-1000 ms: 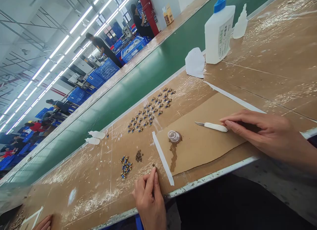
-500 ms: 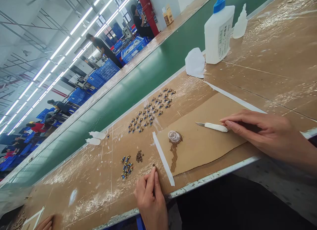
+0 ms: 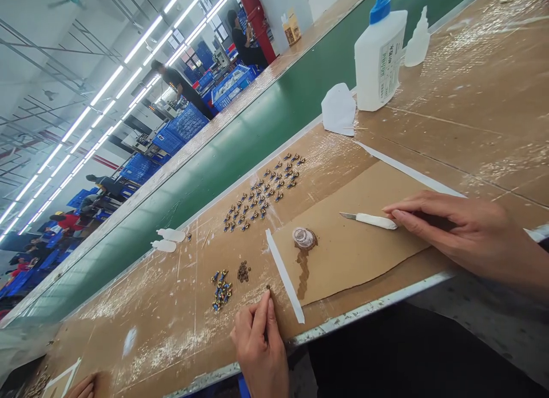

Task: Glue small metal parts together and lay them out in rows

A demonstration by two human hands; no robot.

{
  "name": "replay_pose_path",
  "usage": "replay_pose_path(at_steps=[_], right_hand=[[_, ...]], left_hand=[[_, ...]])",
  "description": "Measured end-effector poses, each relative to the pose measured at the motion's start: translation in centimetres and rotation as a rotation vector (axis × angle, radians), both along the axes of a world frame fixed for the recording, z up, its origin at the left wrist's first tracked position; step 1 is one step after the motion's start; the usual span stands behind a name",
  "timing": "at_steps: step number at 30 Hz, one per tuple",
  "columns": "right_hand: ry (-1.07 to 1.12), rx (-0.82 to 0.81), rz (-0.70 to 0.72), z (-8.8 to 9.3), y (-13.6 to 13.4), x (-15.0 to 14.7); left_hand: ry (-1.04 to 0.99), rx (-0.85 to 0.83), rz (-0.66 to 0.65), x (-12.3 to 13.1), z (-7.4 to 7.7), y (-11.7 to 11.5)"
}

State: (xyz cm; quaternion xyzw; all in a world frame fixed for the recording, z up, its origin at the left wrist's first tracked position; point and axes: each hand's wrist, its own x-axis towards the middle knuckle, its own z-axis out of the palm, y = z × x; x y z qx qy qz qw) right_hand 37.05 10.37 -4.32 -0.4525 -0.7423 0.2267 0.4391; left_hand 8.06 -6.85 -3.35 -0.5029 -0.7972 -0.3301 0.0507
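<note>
Left hand (image 3: 262,345): fingers bunched, forefinger tip against or just beside a small, dark, rounded bead (image 3: 268,287) on the glossy, scuffed brown counter (image 3: 163,295). Right hand (image 3: 461,229): curled, fingertips at the smooth white handle of a slim, pointed knife (image 3: 372,220) over matte cardboard (image 3: 364,258); whether they pinch it, I cannot tell. Nearby, a clear, round dish (image 3: 303,238).

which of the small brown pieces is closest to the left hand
The lone brown piece just ahead of the left hand: it sits by itself, while the brown cluster lies farther off, beside the blue-and-gold pieces.
</note>
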Motion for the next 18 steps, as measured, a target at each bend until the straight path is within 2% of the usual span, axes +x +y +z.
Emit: replay_pose_path(at_steps=[6, 18], right_hand=[[0.006, 0.003, 0.013, 0.19, -0.09, 0.01], [-0.002, 0.006, 0.021, 0.30, -0.04, 0.06]], left_hand=[[-0.089, -0.062, -0.009, -0.80, 0.27, 0.14], [-0.163, -0.027, 0.032, -0.85, -0.26, 0.04]])
